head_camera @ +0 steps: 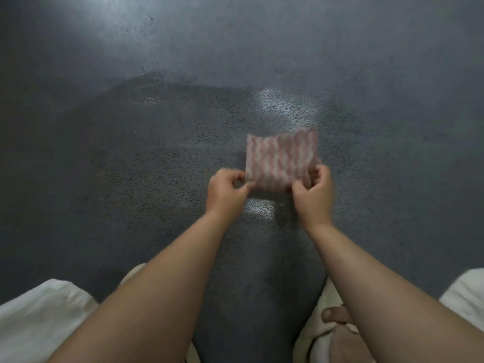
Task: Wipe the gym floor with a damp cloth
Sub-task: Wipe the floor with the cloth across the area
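Observation:
A folded cloth [281,159] with pink and white wavy stripes is held up in front of me, above the dark grey speckled gym floor [131,158]. My left hand [227,189] pinches its near left corner. My right hand [313,191] pinches its near right corner. The cloth stretches flat between both hands, its far edge free. A darker, wet-looking patch of floor spreads around and beyond the cloth, with a shiny glare spot just past it.
My knees in white fabric [39,318] frame the bottom corners. A pale sandal with a toe showing [331,314] rests on the floor at lower right. The floor farther away looks lighter and dry.

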Demonstrator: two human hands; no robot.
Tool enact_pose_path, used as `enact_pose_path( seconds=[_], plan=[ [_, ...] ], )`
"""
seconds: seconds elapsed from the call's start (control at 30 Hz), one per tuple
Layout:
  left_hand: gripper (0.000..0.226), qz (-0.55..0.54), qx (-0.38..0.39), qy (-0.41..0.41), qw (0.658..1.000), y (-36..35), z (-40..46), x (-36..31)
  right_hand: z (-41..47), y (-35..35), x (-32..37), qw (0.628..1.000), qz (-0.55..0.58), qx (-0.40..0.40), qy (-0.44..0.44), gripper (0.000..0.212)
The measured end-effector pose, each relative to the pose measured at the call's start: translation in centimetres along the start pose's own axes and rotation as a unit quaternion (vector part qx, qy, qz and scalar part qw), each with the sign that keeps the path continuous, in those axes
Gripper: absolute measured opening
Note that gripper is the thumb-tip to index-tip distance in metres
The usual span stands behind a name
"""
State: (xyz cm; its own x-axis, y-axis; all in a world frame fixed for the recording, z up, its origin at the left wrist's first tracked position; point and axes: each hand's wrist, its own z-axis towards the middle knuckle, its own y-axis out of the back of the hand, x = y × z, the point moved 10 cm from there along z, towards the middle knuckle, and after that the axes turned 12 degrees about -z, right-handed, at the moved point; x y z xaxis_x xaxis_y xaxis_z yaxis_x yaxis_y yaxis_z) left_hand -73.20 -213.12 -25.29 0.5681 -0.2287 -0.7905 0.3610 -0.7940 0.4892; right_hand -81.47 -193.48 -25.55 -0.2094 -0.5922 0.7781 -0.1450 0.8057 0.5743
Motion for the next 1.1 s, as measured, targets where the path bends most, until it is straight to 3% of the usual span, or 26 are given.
enact_pose_path(
  seconds=[0.1, 0.17, 0.2, 0.27, 0.33, 0.43, 0.47, 0.53, 0.7, 0.77, 0.83, 0.97, 1.03, 1.1],
  plan=[
    [0.034, 0.150, 0.094, 0.073, 0.982, -3.0, -2.4, 4.5, -2.6, -0.1, -4.8, 0.973, -0.222, 0.013, -0.060, 0.049],
    [0.051, 0.196, 0.111, 0.094, 0.970, -3.7, -3.2, 5.7, -3.4, -0.9, -3.9, 0.947, -0.320, -0.022, 0.025, 0.050],
    [0.057, 0.211, 0.112, 0.092, 0.967, -3.8, -3.2, 5.7, -3.7, -2.6, -3.1, 0.936, -0.341, 0.003, 0.090, 0.050],
    [0.069, 0.239, 0.116, 0.086, 0.960, -4.0, -2.9, 5.2, -5.4, -8.2, -2.0, 0.861, -0.429, 0.133, 0.238, 0.057],
    [0.079, 0.257, 0.115, 0.087, 0.956, -4.1, -2.3, 4.9, -6.5, -12.1, -3.8, 0.779, -0.496, 0.246, 0.295, 0.065],
    [0.091, 0.289, 0.121, 0.078, 0.946, -4.6, -0.8, 4.3, -5.3, -12.1, -5.8, 0.725, -0.542, 0.249, 0.344, 0.063],
    [0.094, 0.300, 0.127, 0.073, 0.943, -5.0, -0.3, 4.0, -4.3, -11.3, -6.2, 0.722, -0.547, 0.242, 0.347, 0.062],
    [0.097, 0.313, 0.136, 0.070, 0.938, -5.8, 0.7, 3.4, -0.2, -8.2, -7.4, 0.754, -0.545, 0.189, 0.314, 0.060],
    [0.116, 0.342, 0.167, 0.087, 0.921, -8.3, 2.7, 2.7, 11.4, 1.9, -10.0, 0.856, -0.513, 0.060, -0.029, 0.054],
    [0.121, 0.352, 0.173, 0.092, 0.915, -9.3, 3.2, 2.6, 13.2, 0.5, -8.8, 0.870, -0.485, 0.060, -0.072, 0.053],
    [0.124, 0.363, 0.174, 0.087, 0.911, -10.6, 3.2, 2.3, 13.0, -4.1, -5.6, 0.861, -0.498, 0.097, 0.026, 0.056],
    [0.123, 0.376, 0.173, 0.083, 0.907, -12.9, 3.1, 1.9, 11.7, -11.8, 0.6, 0.789, -0.521, 0.180, 0.274, 0.053],
    [0.123, 0.380, 0.163, 0.088, 0.906, -13.1, 3.4, 2.0, 12.9, -12.4, 1.4, 0.747, -0.544, 0.198, 0.326, 0.050],
    [0.125, 0.384, 0.162, 0.084, 0.905, -13.0, 3.5, 2.0, 15.4, -11.1, 1.1, 0.740, -0.559, 0.188, 0.324, 0.049]
  ],
)
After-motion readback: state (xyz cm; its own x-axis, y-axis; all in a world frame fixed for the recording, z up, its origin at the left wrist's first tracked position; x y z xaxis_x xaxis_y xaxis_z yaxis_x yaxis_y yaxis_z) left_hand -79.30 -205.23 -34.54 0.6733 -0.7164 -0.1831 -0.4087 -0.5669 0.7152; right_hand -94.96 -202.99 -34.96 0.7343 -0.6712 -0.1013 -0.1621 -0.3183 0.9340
